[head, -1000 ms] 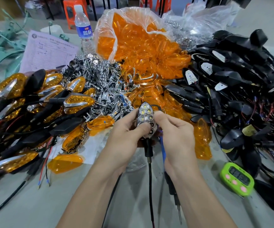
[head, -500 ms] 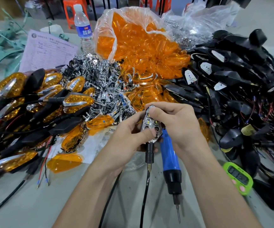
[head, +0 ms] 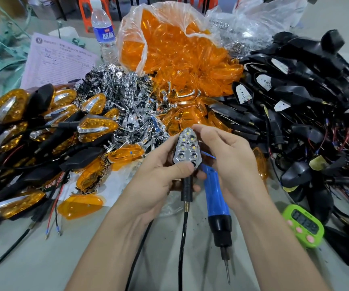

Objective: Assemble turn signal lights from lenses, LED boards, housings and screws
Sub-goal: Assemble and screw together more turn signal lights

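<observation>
Your left hand [head: 158, 177] curled round the turn signal light [head: 187, 148] and held it above the table [head: 43, 259], thumb pressed on its wide end. Your right hand [head: 230, 164], fingers bent, gripped the blue screwdriver [head: 215, 192] and touched the light's pointed end.

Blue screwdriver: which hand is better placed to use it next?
Likely the right. The blue screwdriver sits beside the right hand, whose fingers only pinch the light unit at its tip; the left hand grips its base.
</observation>
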